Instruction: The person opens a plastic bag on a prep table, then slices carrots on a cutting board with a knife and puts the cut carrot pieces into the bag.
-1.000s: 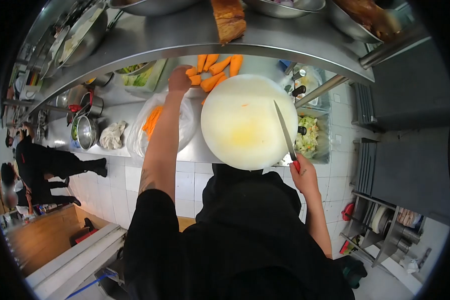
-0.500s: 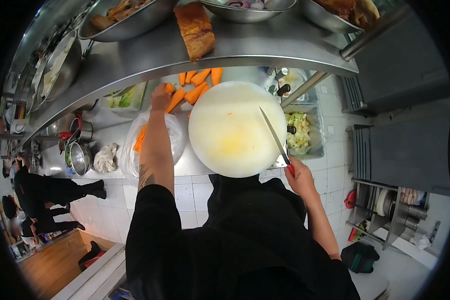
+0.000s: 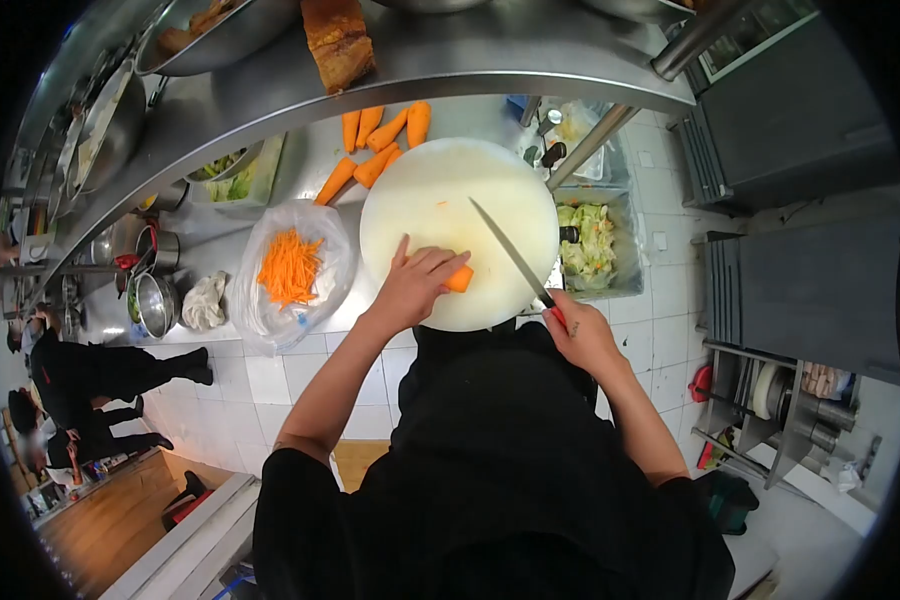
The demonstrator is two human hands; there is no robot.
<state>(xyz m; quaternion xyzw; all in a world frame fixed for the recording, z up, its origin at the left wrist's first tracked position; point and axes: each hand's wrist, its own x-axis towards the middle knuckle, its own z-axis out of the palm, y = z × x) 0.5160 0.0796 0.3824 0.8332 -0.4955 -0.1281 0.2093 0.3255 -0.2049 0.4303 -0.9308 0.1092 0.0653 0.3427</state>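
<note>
On the round white cutting board (image 3: 410,185), my left hand (image 3: 417,288) holds a piece of carrot (image 3: 459,279) down near the front edge. My fingers cover part of it. My right hand (image 3: 580,338) grips the red handle of a knife (image 3: 511,249), whose blade points up and left over the right part of the board. Several peeled carrots (image 3: 374,147) lie on the steel counter behind the board. A clear plastic bag (image 3: 328,235) to the left holds shredded carrot (image 3: 289,268).
A steel shelf (image 3: 450,82) runs above the counter, bearing a slab of browned meat (image 3: 336,45) and bowls. Right of the board stands a bin (image 3: 622,272) of vegetable scraps (image 3: 590,242). A crumpled cloth (image 3: 205,302) lies left. People in black (image 3: 95,370) stand far left.
My left hand has come from the carrots at the back of the counter to the board with a carrot piece. The knife remains in my right hand. The view has shifted slightly.
</note>
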